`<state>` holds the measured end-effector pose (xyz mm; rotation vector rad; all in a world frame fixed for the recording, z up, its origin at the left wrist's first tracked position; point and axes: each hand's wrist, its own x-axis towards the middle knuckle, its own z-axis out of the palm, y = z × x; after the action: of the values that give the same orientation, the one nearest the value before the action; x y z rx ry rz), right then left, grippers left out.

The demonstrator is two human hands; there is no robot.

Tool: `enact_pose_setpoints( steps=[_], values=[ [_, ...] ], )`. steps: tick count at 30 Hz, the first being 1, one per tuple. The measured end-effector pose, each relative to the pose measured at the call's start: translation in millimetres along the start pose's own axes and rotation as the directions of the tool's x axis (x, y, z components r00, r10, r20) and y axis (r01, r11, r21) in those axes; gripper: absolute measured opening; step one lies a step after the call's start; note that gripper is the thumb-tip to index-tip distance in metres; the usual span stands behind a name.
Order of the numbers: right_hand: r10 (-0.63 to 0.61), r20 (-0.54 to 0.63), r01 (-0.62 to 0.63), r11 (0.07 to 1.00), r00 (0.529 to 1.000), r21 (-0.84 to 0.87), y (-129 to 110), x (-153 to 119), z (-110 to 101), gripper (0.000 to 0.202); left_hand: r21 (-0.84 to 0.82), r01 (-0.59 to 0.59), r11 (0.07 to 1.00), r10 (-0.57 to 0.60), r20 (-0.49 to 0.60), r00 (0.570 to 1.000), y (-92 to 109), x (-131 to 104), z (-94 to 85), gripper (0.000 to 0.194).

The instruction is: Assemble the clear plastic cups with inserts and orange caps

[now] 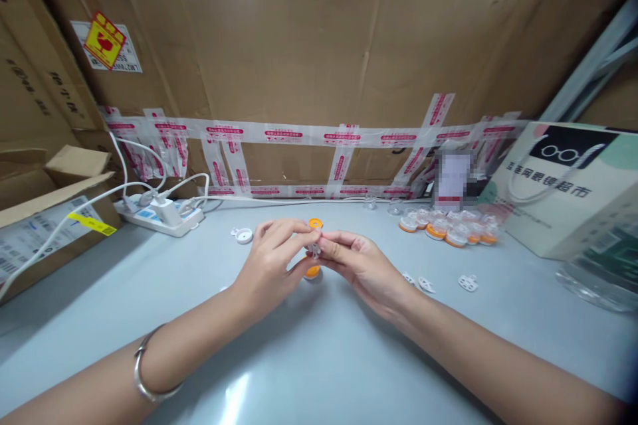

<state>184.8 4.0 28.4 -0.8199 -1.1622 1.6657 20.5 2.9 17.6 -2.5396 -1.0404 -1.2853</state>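
My left hand (272, 259) and my right hand (356, 262) meet at the middle of the table, fingertips pinched on a small white plastic part (314, 250). Fingers cover much of that part. Just below it an orange round piece (312, 272) shows, partly behind my fingers; whether it touches them I cannot tell. Behind my fingertips lies an orange ring (315, 222). A white round cap with a tab (244, 236) rests left of my left hand. By my right forearm are flat white cut-out pieces (425, 285), with another white cut-out piece (468, 283) farther right.
Several orange-and-white round cases (446, 229) cluster at the back right, near a paper bag (543, 192) and a clear plastic container (598, 279). At the back left stand a power strip (167, 216) with white cables and an open carton (60, 226). A large cardboard box (279, 46) walls the back.
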Motion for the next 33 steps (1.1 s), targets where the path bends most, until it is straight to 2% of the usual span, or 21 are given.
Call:
enact_pose_setpoints(
  steps=[4,8,11,13,16,18,20,23,26,29,33],
  values=[
    [-0.002,-0.012,0.002,1.0,1.0,-0.013,1.8,1.5,-0.9,0.025,0.009,0.019,1.0,-0.019,0.02,1.0,-1.5,0.1,0.3,0.024],
    [-0.021,-0.017,0.021,1.0,1.0,-0.022,3.7,5.8,-2.9,0.021,-0.064,0.084,0.994,-0.079,0.076,0.994,-3.8,2.0,-1.9,0.035],
    [-0.022,-0.081,0.02,0.999,0.996,-0.026,1.8,8.3,-5.8,0.022,-0.19,0.185,0.964,-0.15,0.185,0.971,-9.5,5.4,-6.7,0.041],
    [-0.005,-0.103,0.005,1.0,0.995,-0.001,1.7,9.6,-9.0,0.022,-0.248,0.257,0.934,-0.171,0.322,0.931,-15.4,5.8,-8.4,0.042],
    [0.02,-0.092,-0.015,0.998,0.996,0.055,4.6,11.7,-15.0,0.027,-0.225,0.362,0.905,-0.21,0.505,0.837,-24.2,2.1,-6.5,0.052],
    [0.034,-0.096,-0.026,0.997,0.995,0.078,7.3,13.4,-19.0,0.031,-0.188,0.409,0.893,-0.24,0.569,0.787,-27.6,-1.7,-3.3,0.057],
    [0.056,-0.111,-0.048,0.996,0.992,0.08,9.6,15.3,-22.5,0.032,-0.164,0.433,0.886,-0.263,0.591,0.762,-28.6,-5.0,0.3,0.056],
    [0.082,-0.136,-0.073,0.995,0.987,0.068,12.0,18.3,-26.2,0.029,-0.155,0.442,0.883,-0.276,0.591,0.758,-27.2,-7.9,5.5,0.045],
    [0.053,-0.138,-0.051,0.998,0.989,0.022,14.5,20.8,-27.9,0.03,-0.165,0.442,0.882,-0.279,0.574,0.77,-25.4,-9.3,9.8,0.033],
    [-0.041,-0.12,0.026,0.992,0.992,-0.123,18.0,21.9,-27.7,0.031,-0.164,0.446,0.88,-0.291,0.557,0.778,-24.5,-10.5,12.9,0.026],
    [-0.147,-0.061,0.117,0.929,0.987,-0.352,22.8,20.7,-24.5,0.027,-0.164,0.443,0.882,-0.293,0.547,0.784,-24.4,-12.2,15.3,0.024]
  ],
)
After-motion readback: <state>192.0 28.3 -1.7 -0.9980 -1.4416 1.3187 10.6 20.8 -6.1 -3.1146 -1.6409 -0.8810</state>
